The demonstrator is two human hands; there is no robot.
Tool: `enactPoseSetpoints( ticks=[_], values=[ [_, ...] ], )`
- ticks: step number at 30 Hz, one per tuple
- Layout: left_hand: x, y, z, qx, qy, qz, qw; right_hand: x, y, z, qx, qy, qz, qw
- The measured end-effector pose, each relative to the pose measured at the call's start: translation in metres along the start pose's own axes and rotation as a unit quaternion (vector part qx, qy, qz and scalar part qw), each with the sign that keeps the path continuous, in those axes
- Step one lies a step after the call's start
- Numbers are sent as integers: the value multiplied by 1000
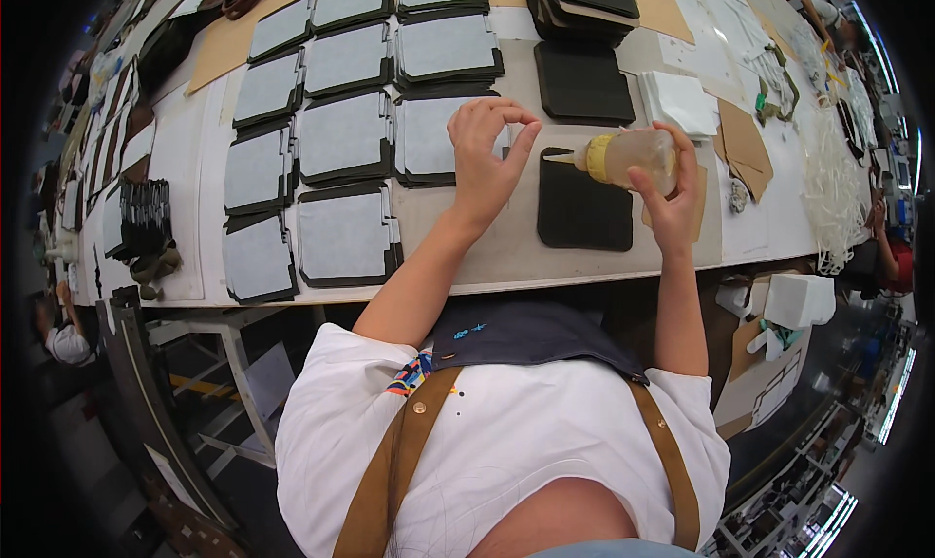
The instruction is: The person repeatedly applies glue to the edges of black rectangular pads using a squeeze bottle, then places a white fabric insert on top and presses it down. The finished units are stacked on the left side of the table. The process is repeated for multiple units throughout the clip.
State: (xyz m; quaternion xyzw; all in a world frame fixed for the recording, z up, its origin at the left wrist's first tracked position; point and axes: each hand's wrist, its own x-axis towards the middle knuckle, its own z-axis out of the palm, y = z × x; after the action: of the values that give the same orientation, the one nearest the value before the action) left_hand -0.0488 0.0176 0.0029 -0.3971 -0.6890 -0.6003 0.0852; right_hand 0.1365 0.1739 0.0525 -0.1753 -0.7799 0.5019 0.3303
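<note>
My right hand (672, 183) is wrapped round a cloudy plastic squeeze bottle (638, 159) with a yellow collar. The bottle is tilted on its side, and its pointed nozzle faces left above a dark rectangular panel (584, 207). My left hand (484, 154) is raised near a stack of pale-faced panels (424, 139). Its thumb and forefinger come together in a pinch, with nothing visible between them. Behind the bottle lies another dark panel (584, 81), and a taller pile of dark pieces (584, 3) sits farther back.
Several stacks of light grey panels with black edges (346, 134) stand in rows on the left. A white stack (677, 103) and brown card pieces (745, 154) lie to the right. Dark strips (144, 217) are bundled at the far left. The table's front edge (467, 290) runs before me.
</note>
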Motion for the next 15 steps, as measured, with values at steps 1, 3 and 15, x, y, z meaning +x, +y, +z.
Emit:
enactPoseSetpoints(
  ticks=[1, 3, 15],
  values=[
    [0, 0, 0, -6, 3, -2, 1000, 1, 1, -1, -5, -2, 4, 1000],
    [0, 0, 0, -4, 1, -4, 1000, 1, -4, -3, -4, -12, 21, 1000],
    [-1, -3, 1, 21, 4, 13, 1000, -20, -5, -14, 9, -34, 40, 999]
  ],
)
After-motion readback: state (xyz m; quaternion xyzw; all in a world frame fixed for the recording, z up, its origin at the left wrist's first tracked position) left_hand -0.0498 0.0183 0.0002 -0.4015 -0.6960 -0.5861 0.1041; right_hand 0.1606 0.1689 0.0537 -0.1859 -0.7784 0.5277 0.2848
